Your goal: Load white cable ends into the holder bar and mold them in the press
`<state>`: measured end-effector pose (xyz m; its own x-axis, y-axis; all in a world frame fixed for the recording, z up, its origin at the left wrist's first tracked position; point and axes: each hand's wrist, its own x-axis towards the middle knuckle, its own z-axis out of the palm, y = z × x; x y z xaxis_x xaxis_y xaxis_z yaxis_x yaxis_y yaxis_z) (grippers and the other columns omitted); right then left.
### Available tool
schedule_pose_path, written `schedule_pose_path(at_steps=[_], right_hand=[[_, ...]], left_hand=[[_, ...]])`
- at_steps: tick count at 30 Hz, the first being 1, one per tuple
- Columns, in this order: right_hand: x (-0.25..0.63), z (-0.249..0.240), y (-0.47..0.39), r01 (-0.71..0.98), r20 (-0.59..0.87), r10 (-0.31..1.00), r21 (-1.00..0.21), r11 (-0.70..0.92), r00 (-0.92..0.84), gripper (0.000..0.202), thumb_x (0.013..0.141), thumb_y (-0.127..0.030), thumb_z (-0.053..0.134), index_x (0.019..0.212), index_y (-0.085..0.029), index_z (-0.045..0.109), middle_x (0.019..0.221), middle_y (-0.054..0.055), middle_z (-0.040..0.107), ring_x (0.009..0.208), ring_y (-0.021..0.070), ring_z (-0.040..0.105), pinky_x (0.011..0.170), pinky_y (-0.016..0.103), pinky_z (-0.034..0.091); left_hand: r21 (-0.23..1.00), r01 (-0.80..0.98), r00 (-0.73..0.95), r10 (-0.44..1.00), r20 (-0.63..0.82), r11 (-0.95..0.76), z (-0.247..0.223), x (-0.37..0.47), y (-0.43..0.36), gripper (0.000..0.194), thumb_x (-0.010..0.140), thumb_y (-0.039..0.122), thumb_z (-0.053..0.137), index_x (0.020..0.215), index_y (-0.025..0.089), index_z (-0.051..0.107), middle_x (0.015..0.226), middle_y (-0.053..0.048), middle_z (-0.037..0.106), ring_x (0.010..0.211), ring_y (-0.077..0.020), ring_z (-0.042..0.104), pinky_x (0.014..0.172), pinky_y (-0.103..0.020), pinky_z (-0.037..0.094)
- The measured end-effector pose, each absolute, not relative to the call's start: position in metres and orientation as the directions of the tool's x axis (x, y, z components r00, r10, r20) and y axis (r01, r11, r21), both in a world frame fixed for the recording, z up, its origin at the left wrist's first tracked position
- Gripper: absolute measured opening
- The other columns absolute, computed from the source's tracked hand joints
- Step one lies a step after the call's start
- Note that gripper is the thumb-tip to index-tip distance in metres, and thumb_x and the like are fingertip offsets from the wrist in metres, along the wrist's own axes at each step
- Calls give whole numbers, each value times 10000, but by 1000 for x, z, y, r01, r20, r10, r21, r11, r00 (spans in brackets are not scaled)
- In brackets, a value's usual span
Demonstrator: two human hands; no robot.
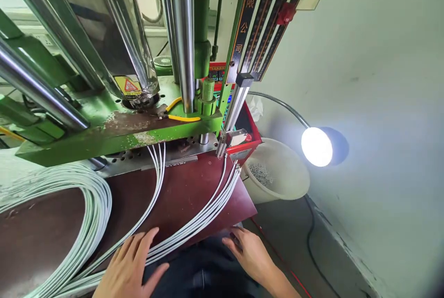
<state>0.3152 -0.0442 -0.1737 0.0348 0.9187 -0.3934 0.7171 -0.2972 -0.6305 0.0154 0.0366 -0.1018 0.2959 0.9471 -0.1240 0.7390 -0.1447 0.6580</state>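
The left grip (130, 265) lies open over the white cables (194, 224), which fan across the dark red desk (180, 191) toward its right corner; the right grip (251, 251), fingers curled, is at the desk's near edge. A coiled cable bundle (99, 201) lies at the left. Behind stands a green press (86, 138), yellow-handled pliers (183, 118) on its plate and several cable ends running beneath. To the right are a white bucket (287, 173) holding small pieces and a lit gooseneck lamp (317, 146).
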Motion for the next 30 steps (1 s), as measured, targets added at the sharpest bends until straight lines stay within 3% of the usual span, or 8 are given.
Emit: schedule_pose_path(at_steps=[2,3,5,7,13,17,22,30], right_hand=[[309,-164,-47,727,-405,914,-623,-287,14,358,936,-437,469,1142,-203,645,988,84,699,872,233,653,764,303,422],[306,-160,-48,727,-410,912,-626,-282,1,367,934,-437,474,1172,-209,635,1003,84,698,890,236,651,773,305,423],[300,-154,-50,718,-419,907,-642,-268,-36,384,931,-439,482,1209,-213,622,1040,87,694,931,243,646,796,310,428],[295,-149,-52,703,-423,902,-667,-247,-84,395,929,-444,487,1222,-212,617,1072,88,689,967,245,640,821,310,435],[282,-143,-53,658,-422,841,-745,-110,-337,369,912,-421,523,1203,-221,633,990,68,701,839,204,653,735,265,458],[273,-142,-48,570,-351,798,-821,-11,-489,381,899,-472,553,1198,-249,630,1021,46,688,828,182,652,729,238,462],[261,-141,-40,489,-251,778,-868,82,-576,399,891,-542,548,1151,-254,640,1006,31,683,769,159,639,683,221,459],[253,-132,-31,359,-145,764,-926,120,-629,455,937,-552,450,1137,-197,654,951,70,687,679,155,656,613,209,476]], left_hand=[[520,786,422,904,-60,-333,-101,17,47,377,788,468,608,1078,234,665,939,-80,702,941,-299,647,874,-444,501],[494,791,462,881,-98,-360,-98,19,52,298,806,444,577,992,233,677,871,-63,689,857,-269,653,809,-398,514],[519,790,503,829,-246,-326,-87,22,62,217,812,419,554,812,231,661,801,-33,654,748,-215,626,724,-322,497],[585,782,498,779,-381,-215,-73,26,71,268,812,451,540,704,218,615,770,-12,622,711,-184,582,685,-279,460],[724,676,470,677,-567,137,-47,31,91,424,797,588,517,699,184,601,641,19,569,617,-144,486,590,-239,379],[737,658,448,708,-546,152,-45,34,92,478,780,628,516,669,174,616,662,-9,620,636,-150,527,615,-246,407],[729,641,418,686,-596,242,-44,36,93,523,706,688,575,713,165,598,588,21,589,469,-94,437,473,-224,306],[762,555,445,654,-612,334,-33,35,94,538,813,672,455,730,150,554,680,-35,669,440,-80,480,465,-213,301]])
